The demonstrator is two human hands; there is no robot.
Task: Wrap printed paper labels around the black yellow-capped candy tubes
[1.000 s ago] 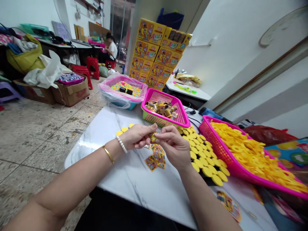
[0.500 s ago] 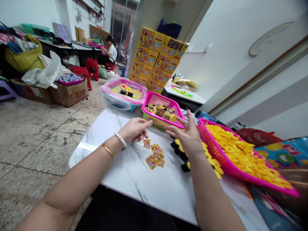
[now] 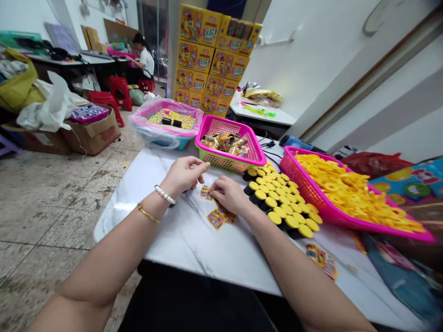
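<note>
My left hand (image 3: 187, 176) hovers over the table, thumb and fingers pressed together; whatever is between them is hidden. Close by, my right hand (image 3: 228, 194) is lowered with its fingertips pinched at the edge of a small printed square card (image 3: 205, 192). Part of a loose pile of similar yellow and purple cards (image 3: 216, 218) lies under that hand. To its right stand rows of black cups with yellow lids (image 3: 277, 201). Behind the hands, a pink and green basket (image 3: 231, 162) contains several wrapped cups (image 3: 226, 142).
A pink basket of yellow rings (image 3: 349, 193) borders the table's right side. A plastic-lined basket of colourful beads (image 3: 173, 119) stands at the back left. Stacked yellow boxes (image 3: 207, 60) rise behind. Wrapped pieces (image 3: 321, 260) lie near my right forearm. A seated person (image 3: 143, 62) works far off.
My right hand, spread and raised by the basket before, has come down to the cards and closed. A yellow-lidded cup seen near that hand has dropped among the others. The view has tilted down.
</note>
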